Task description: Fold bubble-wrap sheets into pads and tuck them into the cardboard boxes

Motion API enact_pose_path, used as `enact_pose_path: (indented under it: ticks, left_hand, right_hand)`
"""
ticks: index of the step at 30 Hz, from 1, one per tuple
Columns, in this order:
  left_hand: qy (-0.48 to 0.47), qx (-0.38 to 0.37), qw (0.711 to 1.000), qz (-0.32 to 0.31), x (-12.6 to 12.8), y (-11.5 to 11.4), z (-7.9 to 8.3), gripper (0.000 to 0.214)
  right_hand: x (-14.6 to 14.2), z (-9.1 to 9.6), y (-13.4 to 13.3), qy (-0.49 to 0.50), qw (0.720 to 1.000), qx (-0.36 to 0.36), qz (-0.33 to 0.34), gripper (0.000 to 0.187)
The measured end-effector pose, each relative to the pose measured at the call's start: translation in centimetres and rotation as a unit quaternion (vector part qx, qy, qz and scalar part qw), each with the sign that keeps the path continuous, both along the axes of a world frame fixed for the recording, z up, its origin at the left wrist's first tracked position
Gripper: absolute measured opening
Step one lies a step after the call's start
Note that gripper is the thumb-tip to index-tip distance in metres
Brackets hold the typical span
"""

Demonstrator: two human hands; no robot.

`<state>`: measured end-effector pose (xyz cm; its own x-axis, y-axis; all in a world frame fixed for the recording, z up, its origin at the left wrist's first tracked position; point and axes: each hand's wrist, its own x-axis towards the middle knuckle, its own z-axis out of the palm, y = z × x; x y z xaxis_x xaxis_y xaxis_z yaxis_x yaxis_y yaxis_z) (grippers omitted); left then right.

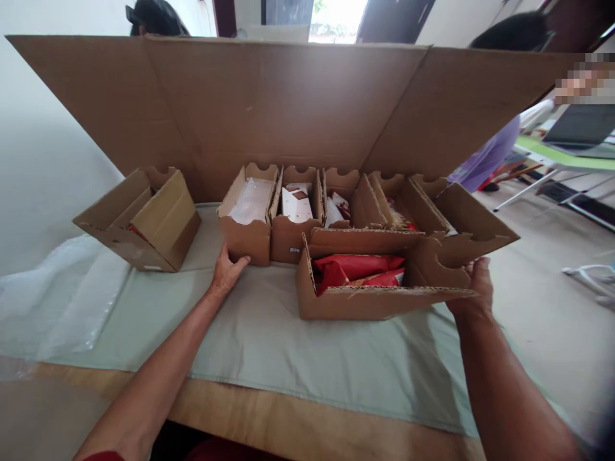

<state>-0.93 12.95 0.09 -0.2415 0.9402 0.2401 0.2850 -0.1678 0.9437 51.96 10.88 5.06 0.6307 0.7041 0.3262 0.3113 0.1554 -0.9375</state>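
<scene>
My left hand (228, 270) is at the lower left corner of a narrow open cardboard bin (247, 242), its thumb along the front and its fingers against the side. Clear plastic packaging (252, 200) fills that bin. My right hand (475, 291) grips the right end of the cardboard bins, partly hidden by board; which bin it holds is hard to tell. In front of the row lies a cardboard bin (346, 306) turned sideways, containing red packets (360, 267). Beside the left bin stands another bin with a white box (296, 203) inside.
Several more bins continue the row, including an open one (473, 214) at the right. A separate cardboard bin (166, 221) sits at the left near plastic sheeting (62, 298). Behind rises a tall cardboard panel (288, 102). A laptop (581, 128) rests on a green table.
</scene>
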Motion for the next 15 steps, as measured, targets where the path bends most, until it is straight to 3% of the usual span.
enact_pose_path:
  ticks: [3, 15]
  left_hand:
    - [0.01, 0.003, 1.0, 0.022, 0.4, -0.6, -0.2, 0.062]
    - [0.036, 0.009, 0.999, 0.029, 0.2, -0.7, -0.3, 0.06]
  right_hand:
    - [0.0, -0.5, 0.5, 0.081, 0.996, -0.013, 0.019, 0.06]
    - [0.4, -0.7, 1.9, 0.095, 0.994, 0.004, 0.056, 0.076]
